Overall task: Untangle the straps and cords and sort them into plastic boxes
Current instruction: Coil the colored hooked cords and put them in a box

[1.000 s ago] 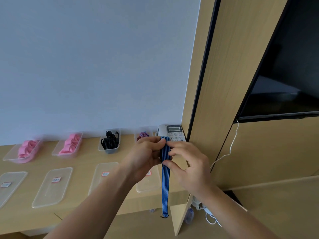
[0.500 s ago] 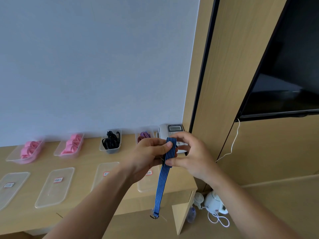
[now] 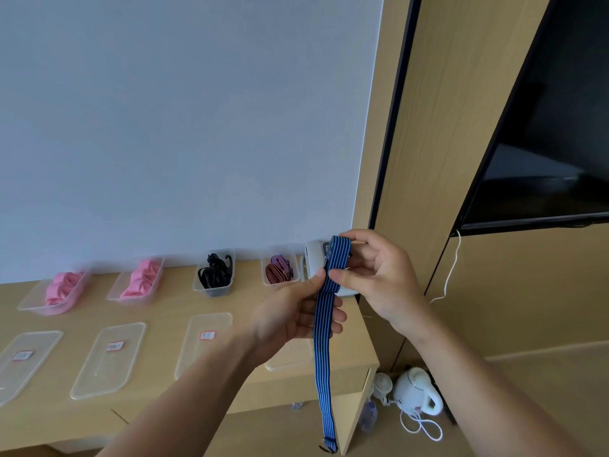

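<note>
My left hand point(image 3: 290, 319) and right hand point(image 3: 382, 278) both pinch the blue strap point(image 3: 321, 357) in the air over the right end of the table point(image 3: 164, 301), so it is not in a box yet, but four far boxes point(image 3: 214, 290) already hold pink, black and red ones.

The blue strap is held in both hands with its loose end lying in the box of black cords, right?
No. In the head view the left hand and right hand hold the blue strap, but its loose end hangs free below the desk edge.
</note>
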